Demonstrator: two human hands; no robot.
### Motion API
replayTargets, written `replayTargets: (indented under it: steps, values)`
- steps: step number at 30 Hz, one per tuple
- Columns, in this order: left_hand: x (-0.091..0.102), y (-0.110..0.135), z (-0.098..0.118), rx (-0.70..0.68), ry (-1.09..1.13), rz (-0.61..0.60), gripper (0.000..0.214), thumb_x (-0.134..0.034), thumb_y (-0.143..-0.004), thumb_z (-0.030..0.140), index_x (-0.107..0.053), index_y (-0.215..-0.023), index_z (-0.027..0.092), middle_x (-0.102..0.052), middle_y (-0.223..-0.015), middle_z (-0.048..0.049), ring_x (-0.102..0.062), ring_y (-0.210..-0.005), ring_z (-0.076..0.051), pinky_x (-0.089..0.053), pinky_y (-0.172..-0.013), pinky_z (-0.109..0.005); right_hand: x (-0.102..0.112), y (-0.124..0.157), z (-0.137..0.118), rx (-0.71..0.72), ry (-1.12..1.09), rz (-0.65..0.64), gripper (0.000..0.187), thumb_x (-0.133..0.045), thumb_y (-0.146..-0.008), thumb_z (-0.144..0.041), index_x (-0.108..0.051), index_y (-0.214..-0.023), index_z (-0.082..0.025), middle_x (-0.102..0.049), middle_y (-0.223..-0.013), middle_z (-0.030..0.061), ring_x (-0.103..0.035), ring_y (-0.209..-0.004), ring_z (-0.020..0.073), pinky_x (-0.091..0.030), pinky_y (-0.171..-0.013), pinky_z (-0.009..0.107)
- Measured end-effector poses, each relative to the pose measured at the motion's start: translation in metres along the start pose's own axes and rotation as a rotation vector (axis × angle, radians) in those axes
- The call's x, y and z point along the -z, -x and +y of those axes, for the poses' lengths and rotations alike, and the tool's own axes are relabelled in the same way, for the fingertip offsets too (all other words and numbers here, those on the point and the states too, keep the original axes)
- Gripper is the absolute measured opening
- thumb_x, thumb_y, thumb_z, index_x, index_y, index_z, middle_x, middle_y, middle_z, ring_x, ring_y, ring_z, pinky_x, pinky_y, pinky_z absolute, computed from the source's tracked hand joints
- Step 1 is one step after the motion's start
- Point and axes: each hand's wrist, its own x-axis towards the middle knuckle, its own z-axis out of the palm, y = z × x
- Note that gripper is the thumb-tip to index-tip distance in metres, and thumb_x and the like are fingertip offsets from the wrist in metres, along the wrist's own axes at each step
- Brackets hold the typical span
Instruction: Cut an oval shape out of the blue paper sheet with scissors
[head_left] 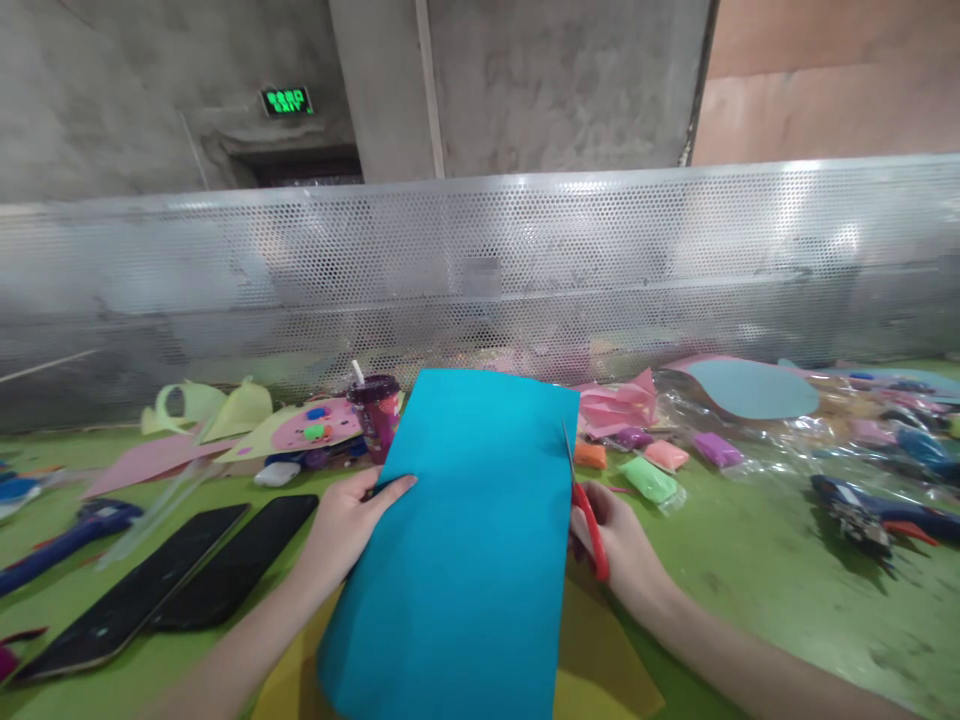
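Gripping one blue sheet (pixel 480 520) by its left edge with the left hand (pixel 360 520), pinching it between thumb and fingers. Holding one pair of red-handled scissors (pixel 592 530) with the right hand (pixel 626 545), fingers closed around the handles, and placing one visible blade along the sheet's upper right edge; being unable to tell the position of the other blade. Keeping the blue sheet raised in the middle, over yellow paper (pixel 604 655) on the green desk (pixel 750 570).

Counting two dark phones (pixel 142 585) near the left forearm, one lidded cup (pixel 375 410) just beside the sheet's left edge, and four small packs beyond the right hand: one orange (pixel 590 456), one salmon (pixel 666 455), one green (pixel 651 482), one purple (pixel 718 450). Seeing one dark blue tool (pixel 922 522) at far right and another at far left. Having bare desk between the right hand and the right-hand tool, but tighter room on the left beside the phones. Meeting one perforated metal panel (pixel 375 260) along the back.
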Motion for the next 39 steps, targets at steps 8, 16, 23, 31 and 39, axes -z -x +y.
replayTargets:
  steps: [8,16,23,31,39]
  values:
    - [0.003,-0.003,0.001,0.009,0.014,0.004,0.035,-0.066,-0.061,0.046,-0.068,-0.084,0.02,-0.071,-0.085,-0.0026,-0.065,-0.075,-0.024,-0.053,-0.066,-0.032,0.004,-0.002,-0.003,0.037,0.036,-0.03,0.014,-0.049,-0.072,-0.03,-0.044,-0.073,-0.017,-0.051,-0.06,-0.0018,-0.046,-0.049,0.0097,-0.033,-0.044,0.021]
    - [0.005,-0.004,0.0,0.018,-0.001,-0.053,0.034,-0.065,-0.063,0.047,-0.068,-0.083,0.02,-0.071,-0.083,-0.0036,-0.066,-0.07,-0.024,-0.053,-0.062,-0.032,0.005,-0.003,-0.003,0.028,0.028,-0.051,0.015,-0.05,-0.072,-0.031,-0.044,-0.074,-0.017,-0.052,-0.059,-0.002,-0.045,-0.047,0.0096,-0.031,-0.043,0.021]
    - [0.009,-0.006,0.002,0.008,-0.006,-0.089,0.038,-0.064,-0.063,0.049,-0.068,-0.088,0.02,-0.071,-0.087,-0.0051,-0.066,-0.076,-0.026,-0.054,-0.067,-0.035,0.006,-0.003,-0.006,0.03,0.044,-0.048,0.021,-0.051,-0.073,-0.037,-0.044,-0.073,-0.017,-0.053,-0.059,-0.0016,-0.046,-0.048,0.0105,-0.033,-0.045,0.023]
    - [0.015,-0.009,0.003,-0.026,-0.083,-0.096,0.035,-0.063,-0.064,0.049,-0.069,-0.084,0.021,-0.071,-0.086,-0.0046,-0.066,-0.074,-0.027,-0.053,-0.064,-0.035,0.007,-0.006,-0.004,0.063,0.009,-0.068,0.018,-0.051,-0.073,-0.034,-0.044,-0.073,-0.017,-0.049,-0.056,-0.0035,-0.047,-0.051,0.011,-0.04,-0.051,0.024]
    - [0.022,-0.015,0.0,0.025,-0.074,-0.141,0.036,-0.064,-0.064,0.049,-0.068,-0.086,0.021,-0.071,-0.086,-0.004,-0.066,-0.071,-0.024,-0.053,-0.062,-0.032,0.008,-0.006,-0.006,0.064,0.048,-0.107,0.025,-0.053,-0.073,-0.04,-0.041,-0.07,-0.018,-0.048,-0.057,-0.0042,-0.049,-0.051,0.0111,-0.04,-0.048,0.023]
